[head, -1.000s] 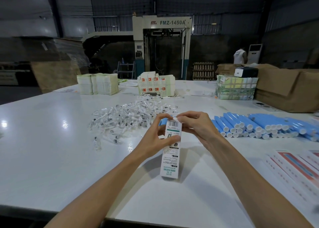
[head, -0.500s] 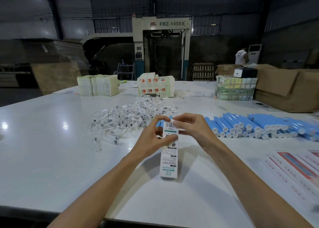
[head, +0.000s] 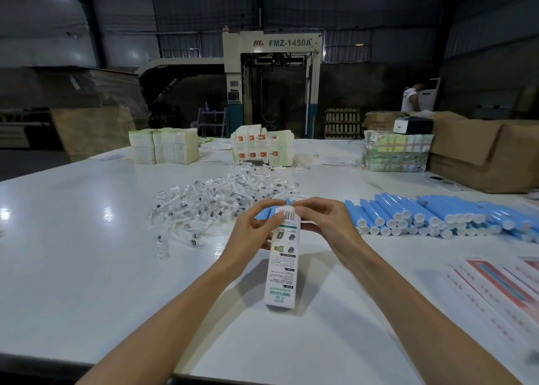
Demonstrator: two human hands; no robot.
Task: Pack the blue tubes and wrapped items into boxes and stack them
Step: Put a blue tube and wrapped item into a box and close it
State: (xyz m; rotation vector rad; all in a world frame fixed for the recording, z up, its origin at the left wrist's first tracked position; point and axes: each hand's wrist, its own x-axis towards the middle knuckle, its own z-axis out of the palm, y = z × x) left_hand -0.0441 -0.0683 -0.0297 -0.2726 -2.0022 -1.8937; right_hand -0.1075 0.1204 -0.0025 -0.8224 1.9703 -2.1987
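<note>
Step in hand, as judged: closing the top flap of the box (head: 281, 271). The box stands upright on the worktop (head: 87, 268), printed face toward the person. Whether it is already filled cannot be told, since its walls hide the inside.

To do it well:
- The steadying hand should hold the upper walls square without crushing the thin card.
- The other hand's fingertips should push the flap straight down along its crease, not in the middle.
- The bottom should stay planted on the worktop so the tall box does not tip.

Pose:
- The left hand (head: 250, 233) comes in from left of the box, fingers curled round its upper part and thumb up by the barcode. Its grip is closed on the box.
- The right hand (head: 326, 224) comes in from right of the box, fingertips pinching the top edge, so its grip is also on the box.
- Both forearms reach out from the near edge.

Blue tubes (head: 423, 218) lie in a row right of the box, white caps toward the person, and a few blue ends show just behind the box top. Wrapped items (head: 210, 206) lie heaped behind and left of the box. Stacked cartons (head: 256, 148) stand far behind the box.
</note>
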